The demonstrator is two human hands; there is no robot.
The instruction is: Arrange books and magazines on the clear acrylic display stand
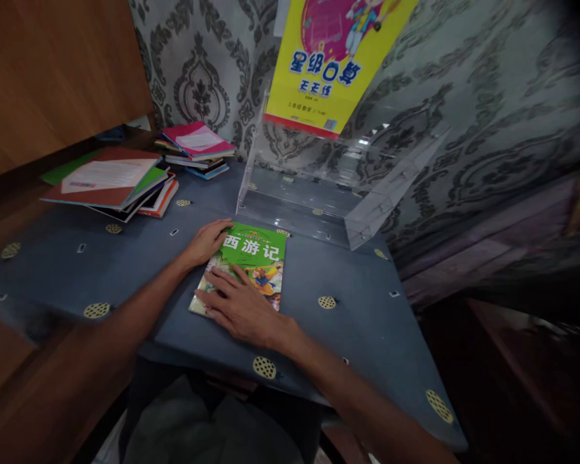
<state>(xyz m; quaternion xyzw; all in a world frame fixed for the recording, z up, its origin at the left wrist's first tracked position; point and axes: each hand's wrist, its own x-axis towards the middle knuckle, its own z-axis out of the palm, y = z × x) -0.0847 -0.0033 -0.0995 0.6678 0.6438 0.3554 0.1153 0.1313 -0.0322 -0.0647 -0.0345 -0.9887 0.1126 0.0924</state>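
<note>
A green book (pixel 262 249) with large white characters and a cartoon figure on its cover lies closed on the table in front of me. My right hand (pixel 239 304) rests flat across the lower part of the cover, fingers spread and pointing left. At the book's upper left edge is my left hand (pixel 209 241), its fingers stretched out and touching the corner. Neither hand is closed around the book. My right hand hides the lower left of the cover picture.
Behind the book stands a clear acrylic rack (pixel 294 209), with a yellow workbook (pixel 314 96) upright in it. A near pile of books (pixel 111 177) and a farther pile (pixel 198 142) are on the left. A blue cloth (pixel 362 335) with pineapple prints covers the table.
</note>
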